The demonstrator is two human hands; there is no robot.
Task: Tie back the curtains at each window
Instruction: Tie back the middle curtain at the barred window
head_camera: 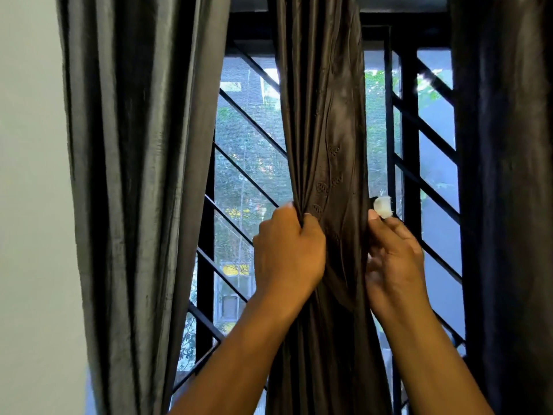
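Hands clamp the middle curtain [323,145], hanging vertically: left hand [288,250] bunching it, right hand [395,262] pinching a white tie end [383,207].

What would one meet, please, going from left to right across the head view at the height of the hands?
Pale wall → grey curtain → window grille → left hand → gathered brown curtain → right hand → dark curtain.
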